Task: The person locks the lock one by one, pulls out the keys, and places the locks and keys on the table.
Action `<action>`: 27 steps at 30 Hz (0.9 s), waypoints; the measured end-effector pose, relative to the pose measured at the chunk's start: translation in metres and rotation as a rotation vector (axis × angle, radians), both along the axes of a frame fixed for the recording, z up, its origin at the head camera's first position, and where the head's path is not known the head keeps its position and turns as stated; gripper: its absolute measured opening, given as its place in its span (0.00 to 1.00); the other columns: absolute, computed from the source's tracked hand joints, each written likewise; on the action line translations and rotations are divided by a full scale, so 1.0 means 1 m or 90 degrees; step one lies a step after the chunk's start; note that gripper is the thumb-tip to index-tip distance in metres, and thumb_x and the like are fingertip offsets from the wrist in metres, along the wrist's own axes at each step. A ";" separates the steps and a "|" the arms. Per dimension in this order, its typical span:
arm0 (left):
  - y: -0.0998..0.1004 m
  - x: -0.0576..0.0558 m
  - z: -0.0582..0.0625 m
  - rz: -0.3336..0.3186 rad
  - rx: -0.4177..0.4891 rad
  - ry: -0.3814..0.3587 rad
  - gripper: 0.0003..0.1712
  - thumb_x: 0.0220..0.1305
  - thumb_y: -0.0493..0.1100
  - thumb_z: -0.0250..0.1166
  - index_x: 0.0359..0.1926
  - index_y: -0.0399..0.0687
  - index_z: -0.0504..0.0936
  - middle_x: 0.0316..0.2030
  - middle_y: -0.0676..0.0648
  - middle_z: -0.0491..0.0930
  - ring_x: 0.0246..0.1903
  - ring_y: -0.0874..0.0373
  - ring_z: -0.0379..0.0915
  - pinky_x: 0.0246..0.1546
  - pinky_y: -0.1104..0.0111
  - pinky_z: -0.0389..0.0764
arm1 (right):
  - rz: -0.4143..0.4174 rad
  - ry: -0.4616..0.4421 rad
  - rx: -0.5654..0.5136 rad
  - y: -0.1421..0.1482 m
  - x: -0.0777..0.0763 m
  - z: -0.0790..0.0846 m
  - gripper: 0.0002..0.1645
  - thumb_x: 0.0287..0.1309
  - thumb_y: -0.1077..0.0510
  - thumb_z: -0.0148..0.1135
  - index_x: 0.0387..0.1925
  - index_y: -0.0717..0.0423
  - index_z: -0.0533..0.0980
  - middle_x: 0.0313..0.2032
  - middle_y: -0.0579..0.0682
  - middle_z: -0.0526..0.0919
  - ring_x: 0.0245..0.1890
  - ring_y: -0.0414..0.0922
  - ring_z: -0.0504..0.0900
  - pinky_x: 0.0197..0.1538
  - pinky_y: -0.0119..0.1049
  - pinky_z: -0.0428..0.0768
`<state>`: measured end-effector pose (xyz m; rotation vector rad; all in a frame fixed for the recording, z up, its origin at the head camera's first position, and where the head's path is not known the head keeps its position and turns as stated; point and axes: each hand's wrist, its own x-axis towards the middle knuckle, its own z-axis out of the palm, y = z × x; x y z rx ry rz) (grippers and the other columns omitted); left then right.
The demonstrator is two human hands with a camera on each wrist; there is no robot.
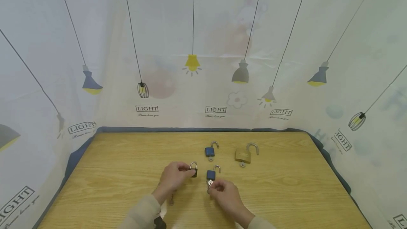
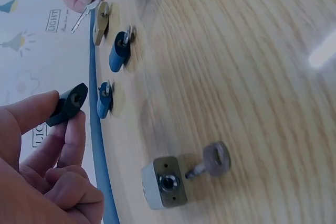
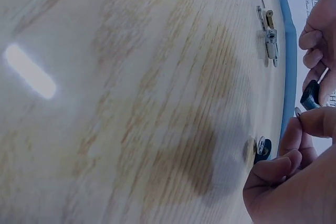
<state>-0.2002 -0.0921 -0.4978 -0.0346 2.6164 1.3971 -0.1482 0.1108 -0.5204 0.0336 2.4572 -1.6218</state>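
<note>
My left hand [image 1: 173, 177] pinches a small black padlock [image 1: 193, 173] between thumb and fingers, its shackle seated in the body. The keyhole end of that padlock [image 2: 77, 98] faces the left wrist camera. In my right hand [image 1: 227, 197], thumb and fingertips pinch a small metal key [image 2: 86, 11], its blade pointing away from the fingers. Key and black padlock are apart. Just beyond the right fingertips lies a blue padlock [image 1: 211, 175] with its shackle swung open; the left wrist view shows a key in this blue padlock [image 2: 119, 51].
Farther back lie a second blue padlock [image 1: 209, 151] and a larger brass padlock [image 1: 243, 155], both with raised shackles and keys inserted. A silvery padlock [image 2: 167, 182] lies near the left forearm, a key [image 2: 215, 160] beside it. A printed curtain [image 1: 178, 116] borders the wooden table [image 1: 121, 172].
</note>
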 end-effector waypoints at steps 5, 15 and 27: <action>-0.005 0.002 -0.001 0.003 -0.046 0.000 0.13 0.53 0.55 0.71 0.35 0.54 0.85 0.36 0.53 0.83 0.34 0.58 0.73 0.34 0.63 0.74 | -0.003 0.015 0.007 -0.002 -0.001 0.000 0.05 0.50 0.59 0.64 0.31 0.54 0.78 0.30 0.46 0.78 0.33 0.43 0.73 0.37 0.36 0.72; -0.008 0.009 -0.002 -0.003 -0.162 0.028 0.12 0.48 0.54 0.74 0.29 0.53 0.86 0.33 0.52 0.85 0.29 0.61 0.73 0.31 0.63 0.74 | 0.007 0.016 0.017 -0.004 -0.001 -0.001 0.04 0.49 0.60 0.64 0.29 0.54 0.78 0.30 0.46 0.79 0.32 0.44 0.74 0.37 0.37 0.71; -0.005 0.013 -0.007 -0.017 -0.233 0.030 0.11 0.49 0.54 0.73 0.25 0.54 0.87 0.26 0.55 0.83 0.20 0.60 0.67 0.21 0.66 0.68 | 0.025 0.001 0.016 -0.005 -0.001 -0.001 0.04 0.49 0.60 0.65 0.29 0.54 0.78 0.29 0.46 0.80 0.32 0.44 0.74 0.38 0.38 0.71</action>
